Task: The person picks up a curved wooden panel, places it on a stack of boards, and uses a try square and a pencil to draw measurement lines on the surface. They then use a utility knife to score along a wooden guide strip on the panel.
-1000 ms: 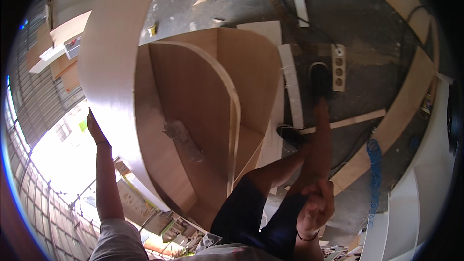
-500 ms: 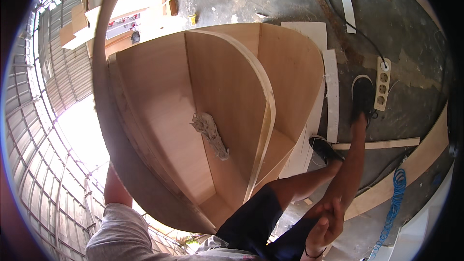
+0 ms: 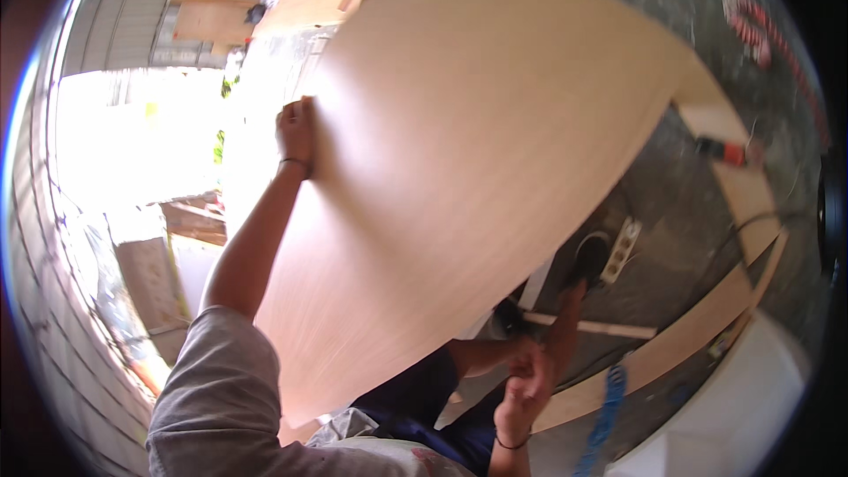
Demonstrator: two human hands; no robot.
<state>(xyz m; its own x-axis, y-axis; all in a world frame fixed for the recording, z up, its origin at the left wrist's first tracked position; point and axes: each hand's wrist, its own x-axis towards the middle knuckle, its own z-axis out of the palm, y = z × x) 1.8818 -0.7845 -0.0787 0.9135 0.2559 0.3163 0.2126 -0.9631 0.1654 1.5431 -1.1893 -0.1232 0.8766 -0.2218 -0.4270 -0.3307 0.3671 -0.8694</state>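
A large pale wooden panel (image 3: 459,141) with a rounded outline fills the middle of the view, its smooth broad face turned up toward me. My left hand (image 3: 297,137), arm stretched out, has its fingers curled over the panel's left edge; the fingertips are partly hidden. Low in the view, my right hand (image 3: 521,397) hovers over my leg, thumb and fingers apart, with nothing seen in it. The compartments of the curved wooden cabinet are hidden beneath this face.
Right of the panel, a white power strip (image 3: 621,250) lies by my shoe (image 3: 590,258). Curved wooden strips (image 3: 680,336), a blue coiled hose (image 3: 605,420) and an orange-and-black tool (image 3: 724,151) are beyond. A red-and-white coil (image 3: 751,26) lies at the far right.
The open compartments and the crumpled cloth inside have gone out of sight as the panel's broad face came into view. My left hand, hidden before, now shows on its edge.
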